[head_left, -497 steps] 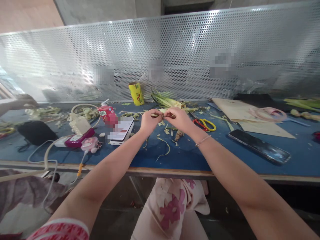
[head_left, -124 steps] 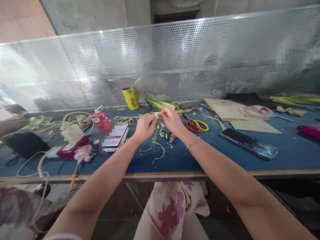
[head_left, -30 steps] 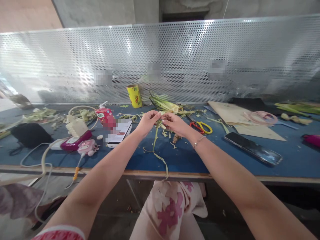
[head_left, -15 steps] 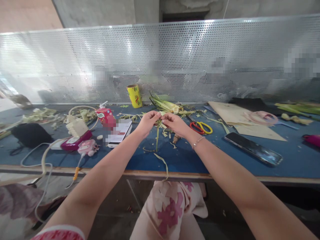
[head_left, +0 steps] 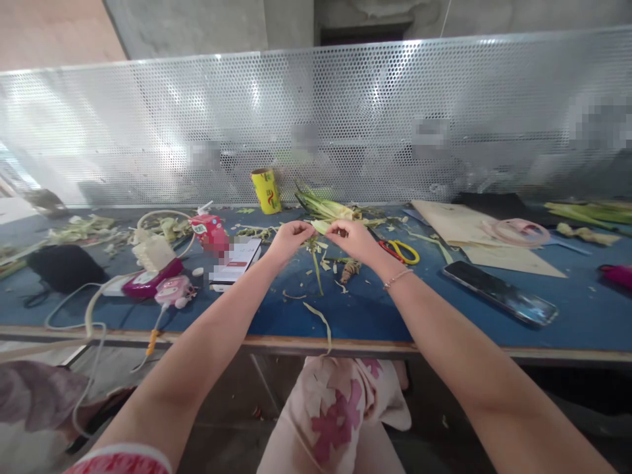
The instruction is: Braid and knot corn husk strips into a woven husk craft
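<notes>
Above the middle of the table, my left hand point(head_left: 295, 238) and my right hand point(head_left: 348, 238) are close together, fingers pinched. Between them a short pale green strip of leaf point(head_left: 322, 226) is gripped at both ends. A thin green stem point(head_left: 316, 271) trails below the hands; where its top is attached I cannot make out. Just beyond lies a bundle of green stalks point(head_left: 328, 208). Red-and-yellow-handled scissors point(head_left: 405, 251) lie right of my right hand, and a brown ridged cone-like piece point(head_left: 350, 270) sits below it.
Left are a white phone point(head_left: 237, 264), a red carton point(head_left: 209, 230) and a purple power strip point(head_left: 151, 278) with cables. A yellow roll point(head_left: 266, 191) stands by the perforated screen point(head_left: 345, 99). A dark phone point(head_left: 500, 293) and cardboard sheets point(head_left: 459, 227) are right.
My hands have moved slightly apart, and the pale green leaf strip now shows between them. The thin stem's lower end has shifted right. The brown piece is more exposed.
</notes>
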Demonstrator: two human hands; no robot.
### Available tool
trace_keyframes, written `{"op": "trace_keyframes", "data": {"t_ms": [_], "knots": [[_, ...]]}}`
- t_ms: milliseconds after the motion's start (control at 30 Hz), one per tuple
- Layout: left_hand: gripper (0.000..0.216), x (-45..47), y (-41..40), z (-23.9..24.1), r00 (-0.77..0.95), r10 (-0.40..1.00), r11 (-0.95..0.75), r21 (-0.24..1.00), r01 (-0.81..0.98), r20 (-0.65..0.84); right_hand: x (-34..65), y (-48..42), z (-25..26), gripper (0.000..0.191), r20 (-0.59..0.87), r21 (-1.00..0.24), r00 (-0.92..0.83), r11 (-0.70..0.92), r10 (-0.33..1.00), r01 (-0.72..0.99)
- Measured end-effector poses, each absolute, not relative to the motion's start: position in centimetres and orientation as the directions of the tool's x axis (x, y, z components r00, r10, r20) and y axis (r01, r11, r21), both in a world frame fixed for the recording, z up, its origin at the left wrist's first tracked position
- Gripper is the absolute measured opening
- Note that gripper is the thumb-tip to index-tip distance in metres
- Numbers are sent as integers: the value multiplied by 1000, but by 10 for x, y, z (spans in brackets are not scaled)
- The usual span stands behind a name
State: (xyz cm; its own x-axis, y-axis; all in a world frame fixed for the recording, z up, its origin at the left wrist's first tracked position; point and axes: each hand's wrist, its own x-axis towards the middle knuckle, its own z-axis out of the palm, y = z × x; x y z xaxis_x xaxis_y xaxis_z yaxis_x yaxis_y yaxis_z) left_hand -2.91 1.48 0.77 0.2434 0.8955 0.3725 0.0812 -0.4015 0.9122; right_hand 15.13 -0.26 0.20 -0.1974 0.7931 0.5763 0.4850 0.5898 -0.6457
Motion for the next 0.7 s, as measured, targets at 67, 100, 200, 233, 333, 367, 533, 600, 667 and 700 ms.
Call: {"op": "trace_keyframes", "data": {"t_ms": [67,100,200,233,333,367,533,600,667,700], "knots": [[24,-28,14,8,256,896,-394,916,82,362,152,-2,2,7,638,-602,-194,640,745,478],[22,-28,14,9,260,894,-398,913,88,364,153,-1,2,6,661,-586,-193,659,725,471],[18,-28,12,10,259,889,-419,900,122,378,153,0,0,7,699,-568,-186,694,691,442],[18,-28,11,11,258,890,-419,898,137,376,153,1,-1,8,707,-569,-178,701,684,431],[17,-28,11,10,252,896,-410,898,159,365,150,0,-2,10,724,-576,-146,708,674,408],[18,-28,11,10,249,897,-409,899,157,365,149,0,-2,10,727,-579,-137,708,673,404],[16,-27,13,5,302,857,-483,855,188,418,142,-6,1,10,738,-571,-142,722,660,391],[15,-26,13,4,348,828,-525,826,208,439,140,-8,1,10,754,-543,-149,734,640,408],[14,-25,12,3,376,812,-543,815,202,447,139,-8,0,9,765,-521,-147,736,627,432],[13,-24,12,3,381,810,-541,820,189,446,139,-7,-1,9,767,-517,-141,733,626,442]]}}
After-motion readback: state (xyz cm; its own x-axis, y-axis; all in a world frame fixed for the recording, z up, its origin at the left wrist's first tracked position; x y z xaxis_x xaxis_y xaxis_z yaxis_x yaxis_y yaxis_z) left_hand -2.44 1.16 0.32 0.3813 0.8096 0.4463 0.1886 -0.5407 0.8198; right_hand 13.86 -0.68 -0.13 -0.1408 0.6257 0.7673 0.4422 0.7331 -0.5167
